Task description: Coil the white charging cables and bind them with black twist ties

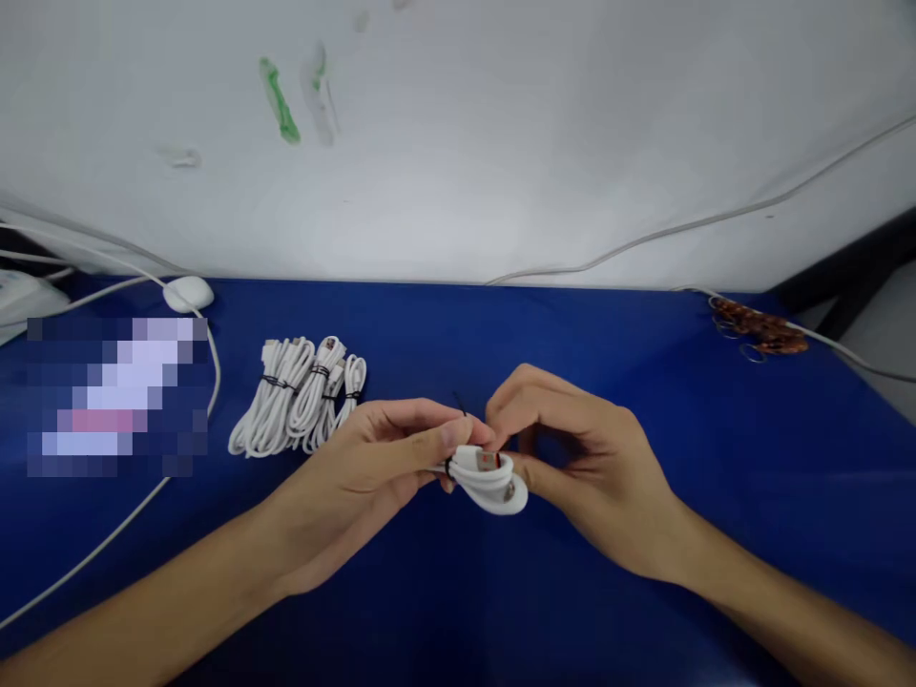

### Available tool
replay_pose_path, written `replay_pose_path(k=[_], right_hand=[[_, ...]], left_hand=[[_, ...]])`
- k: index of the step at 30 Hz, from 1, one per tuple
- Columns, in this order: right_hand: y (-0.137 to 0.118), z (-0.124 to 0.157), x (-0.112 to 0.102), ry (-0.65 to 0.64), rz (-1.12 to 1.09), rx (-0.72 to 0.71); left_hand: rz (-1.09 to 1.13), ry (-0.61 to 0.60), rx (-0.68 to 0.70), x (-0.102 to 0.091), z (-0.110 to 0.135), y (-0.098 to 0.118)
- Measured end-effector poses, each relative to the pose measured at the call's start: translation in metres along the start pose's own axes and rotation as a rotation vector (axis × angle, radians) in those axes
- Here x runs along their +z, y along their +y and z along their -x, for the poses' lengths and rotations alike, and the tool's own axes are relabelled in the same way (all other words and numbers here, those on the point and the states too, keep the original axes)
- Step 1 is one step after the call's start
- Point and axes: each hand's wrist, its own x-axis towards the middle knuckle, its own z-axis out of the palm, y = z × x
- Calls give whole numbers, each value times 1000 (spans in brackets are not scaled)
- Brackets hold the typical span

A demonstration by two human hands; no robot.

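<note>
In front of me, my left hand (407,444) pinches a small coiled white USB cable (493,487) between thumb and fingers. A black tie (449,466) goes around the coil, and a thin dark end sticks up above the left fingertips. The metal plug (488,461) of the cable faces me. My right hand (572,448) is closed at the right side of the coil, its thumb against it and its index finger bent close to the left fingertips. Part of the right fingertips is hidden behind the cable.
Several bundled white cables (297,396) with black ties lie on the blue table (429,334), left of my hands. A white mouse-like object (188,294) and loose white cords are at the left. Brown items with metal rings (762,327) lie far right. A white wall stands behind.
</note>
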Motion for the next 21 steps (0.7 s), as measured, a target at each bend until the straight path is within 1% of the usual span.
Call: replay_pose_path(k=[4,8,10,14,18,21], right_hand=[[-4,-1,0,21,94,-128],[-5,-2,-2,-66,126,-167],[-3,-1,-1,-85,135,-189],[0,0,0,-47,244,-282],[0,1,2,-16,283,-308],[-1,2,5,5,258,-292]], left_hand=[[62,9,-53,2,1,2],[105,86,-93,0,0,-2],[114,97,-93,-3,-2,-6],[122,108,-88,-5,-4,-11],[99,149,-31,-1,-3,-11],[-8,139,37,2,-1,-11]])
